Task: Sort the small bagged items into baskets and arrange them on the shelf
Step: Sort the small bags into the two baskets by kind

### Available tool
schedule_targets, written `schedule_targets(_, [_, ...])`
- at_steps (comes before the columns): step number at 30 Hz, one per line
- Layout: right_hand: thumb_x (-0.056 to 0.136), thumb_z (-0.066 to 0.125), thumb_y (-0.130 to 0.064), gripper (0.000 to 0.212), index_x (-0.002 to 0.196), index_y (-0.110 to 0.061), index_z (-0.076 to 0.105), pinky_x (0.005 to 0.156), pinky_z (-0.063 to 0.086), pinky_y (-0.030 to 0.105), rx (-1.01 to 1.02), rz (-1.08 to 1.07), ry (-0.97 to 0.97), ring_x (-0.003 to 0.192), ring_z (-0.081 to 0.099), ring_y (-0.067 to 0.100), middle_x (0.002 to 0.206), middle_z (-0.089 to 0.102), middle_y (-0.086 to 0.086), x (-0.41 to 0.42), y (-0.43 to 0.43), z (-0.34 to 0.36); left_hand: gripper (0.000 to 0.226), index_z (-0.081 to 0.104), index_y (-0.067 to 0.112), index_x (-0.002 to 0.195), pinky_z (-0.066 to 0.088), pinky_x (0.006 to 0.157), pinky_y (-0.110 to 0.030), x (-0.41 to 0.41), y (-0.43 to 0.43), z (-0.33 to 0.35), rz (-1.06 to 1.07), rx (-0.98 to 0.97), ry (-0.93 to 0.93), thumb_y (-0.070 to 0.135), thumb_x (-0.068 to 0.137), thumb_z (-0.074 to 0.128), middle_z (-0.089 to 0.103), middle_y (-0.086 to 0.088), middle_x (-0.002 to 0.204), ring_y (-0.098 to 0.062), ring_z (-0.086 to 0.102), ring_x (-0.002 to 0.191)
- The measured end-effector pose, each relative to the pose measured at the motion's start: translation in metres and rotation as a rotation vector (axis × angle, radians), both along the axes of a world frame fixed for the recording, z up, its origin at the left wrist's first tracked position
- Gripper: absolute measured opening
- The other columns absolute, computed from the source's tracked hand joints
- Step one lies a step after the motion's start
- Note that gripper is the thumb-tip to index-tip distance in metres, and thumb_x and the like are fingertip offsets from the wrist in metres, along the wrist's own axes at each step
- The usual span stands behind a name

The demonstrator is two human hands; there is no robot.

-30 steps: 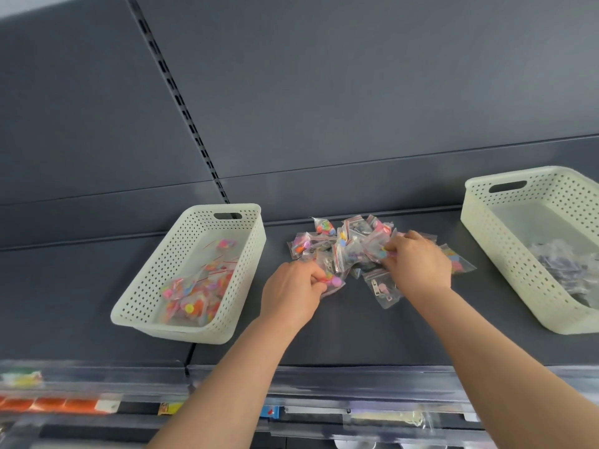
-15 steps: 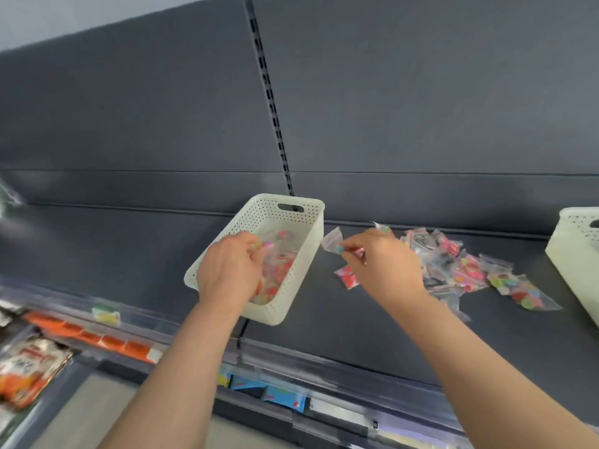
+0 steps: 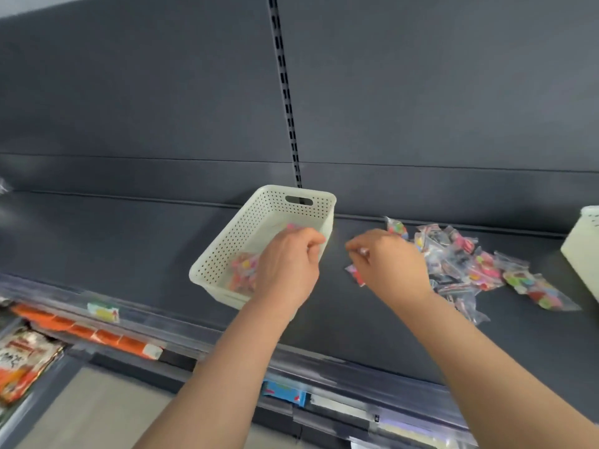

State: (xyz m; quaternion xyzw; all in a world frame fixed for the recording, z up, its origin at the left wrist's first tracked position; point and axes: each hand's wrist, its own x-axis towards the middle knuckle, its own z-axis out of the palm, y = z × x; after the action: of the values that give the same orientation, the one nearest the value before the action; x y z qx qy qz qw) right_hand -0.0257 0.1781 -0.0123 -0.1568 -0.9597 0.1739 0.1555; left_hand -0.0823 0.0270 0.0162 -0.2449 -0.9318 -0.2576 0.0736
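1. Head view: my left hand (image 3: 288, 267) hangs over the near right corner of the white basket (image 3: 227, 254). The basket sits at a slant on the dark shelf (image 3: 129, 241), its handle slot toward the back panel.
2. Inside the white basket, a heap of clear bags (image 3: 243, 273) filled with pink, orange and yellow pieces lies against the near wall, partly hidden by my left hand.
3. My left fingers are curled inward. A pink scrap (image 3: 293, 226) shows just past them, inside the basket, but blur keeps me from telling whether I pinch it or it lies loose below.
4. My right hand (image 3: 389, 264), just right of the basket and outside its rim, pinches a small bag (image 3: 355, 276) between thumb and forefinger. The bag's red contents hang below the fingers.
5. Right of the basket, beyond my right hand, the unsorted pile of bags (image 3: 460, 264) spreads across the shelf. Some bags hold bright pieces and others dark ones.
6. Farther right of the white basket, at the frame's edge, stands the corner of a second basket (image 3: 580, 251) in the same pale colour. Its inside is out of view.
7. Below the white basket, the clear front rail (image 3: 194, 338) of the shelf carries orange and yellow-green labels. Red-and-white packets (image 3: 22, 358) lie on a lower level, far to the basket's lower left.
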Motion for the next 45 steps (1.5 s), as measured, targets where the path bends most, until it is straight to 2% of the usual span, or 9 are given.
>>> schedule_targets(5, [0.091, 0.053, -0.022, 0.024, 0.105, -0.032, 0.07, 0.065, 0.044, 0.027, 0.015, -0.263, -0.045, 0.095, 0.063, 0.019, 0.107, 0.068, -0.008, 0.047, 0.056, -0.005, 0.024, 0.068, 0.026, 0.115, 0.049, 0.087, -0.035, 0.001, 0.064, -0.031, -0.187, -0.132, -0.136, 0.02, 0.095, 0.056, 0.069, 0.002, 0.112, -0.021, 0.061, 0.106])
schedule_targets(10, [0.09, 0.058, -0.024, 0.021, 0.104, -0.033, 0.071, 0.064, 0.043, 0.026, -0.014, -0.381, -0.025, 0.092, 0.064, 0.018, 0.106, 0.068, -0.009, 0.079, 0.08, -0.016, 0.023, 0.067, 0.029, 0.114, 0.05, 0.077, -0.037, 0.001, 0.092, -0.06, -0.224, -0.26, -0.092, 0.039, 0.095, 0.058, 0.062, 0.001, 0.11, -0.023, 0.052, 0.104])
schedule_targets(19, [0.091, 0.059, -0.027, 0.018, 0.102, -0.034, 0.071, 0.066, 0.045, 0.025, -0.05, -0.224, -0.045, 0.092, 0.064, 0.013, 0.105, 0.068, -0.012, 0.076, 0.06, -0.031, 0.024, 0.069, 0.034, 0.113, 0.049, 0.081, -0.033, 0.017, 0.073, -0.071, -0.333, -0.194, -0.198, 0.038, 0.089, 0.066, 0.058, 0.007, 0.106, -0.016, 0.053, 0.101])
schedule_targets(22, [0.088, 0.062, -0.041, 0.015, 0.098, -0.034, 0.071, 0.065, 0.045, 0.025, -0.073, -0.102, -0.096, 0.089, 0.063, 0.013, 0.1, 0.067, -0.011, 0.071, 0.044, -0.037, 0.039, 0.064, 0.032, 0.122, 0.051, 0.086, -0.036, 0.023, 0.059, -0.071, -0.367, -0.167, -0.28, 0.034, 0.084, 0.072, 0.059, 0.009, 0.107, -0.013, 0.058, 0.1])
schedule_targets(26, [0.086, 0.061, -0.048, 0.021, 0.098, -0.033, 0.069, 0.068, 0.05, 0.028, -0.035, -0.029, -0.172, 0.09, 0.06, 0.012, 0.098, 0.064, -0.011, 0.067, 0.033, -0.044, 0.055, 0.05, 0.024, 0.13, 0.051, 0.089, -0.036, 0.025, 0.046, -0.073, -0.24, -0.147, -0.307, 0.03, 0.081, 0.076, 0.063, 0.008, 0.113, -0.013, 0.06, 0.102])
schedule_targets(31, [0.093, 0.053, -0.043, 0.022, 0.101, -0.028, 0.067, 0.067, 0.047, 0.027, 0.031, -0.039, -0.183, 0.093, 0.059, 0.016, 0.101, 0.061, -0.008, 0.063, 0.033, -0.047, 0.029, 0.059, 0.025, 0.119, 0.052, 0.086, -0.035, 0.031, 0.043, -0.064, -0.23, -0.154, -0.21, 0.021, 0.09, 0.067, 0.068, 0.008, 0.105, -0.013, 0.063, 0.099])
schedule_targets(37, [0.09, 0.063, -0.041, 0.018, 0.081, -0.025, 0.066, 0.052, 0.043, 0.027, -0.051, -0.053, 0.064, 0.074, 0.063, 0.018, 0.085, 0.062, -0.007, 0.058, 0.027, -0.049, 0.013, 0.068, 0.033, 0.09, 0.049, 0.071, -0.03, 0.012, 0.027, -0.016, -0.072, 0.127, 0.085, 0.02, 0.09, 0.066, 0.063, 0.016, 0.089, -0.008, 0.06, 0.084])
schedule_targets(40, [0.087, 0.063, -0.048, 0.025, 0.079, -0.025, 0.066, 0.052, 0.047, 0.027, -0.096, -0.006, 0.142, 0.067, 0.06, 0.013, 0.08, 0.057, -0.012, 0.051, 0.018, -0.041, 0.014, 0.069, 0.027, 0.102, 0.048, 0.073, -0.033, -0.004, 0.004, -0.003, 0.068, 0.067, 0.118, 0.019, 0.093, 0.062, 0.067, 0.009, 0.098, -0.017, 0.061, 0.094])
schedule_targets(45, [0.086, 0.061, -0.054, 0.029, 0.075, -0.027, 0.063, 0.047, 0.044, 0.027, -0.062, 0.027, 0.301, 0.061, 0.056, 0.011, 0.075, 0.057, -0.012, 0.019, 0.004, -0.017, 0.034, 0.057, 0.024, 0.128, 0.046, 0.083, -0.034, -0.011, -0.03, -0.002, 0.216, -0.018, -0.018, 0.014, 0.095, 0.056, 0.064, 0.008, 0.121, -0.018, 0.059, 0.109])
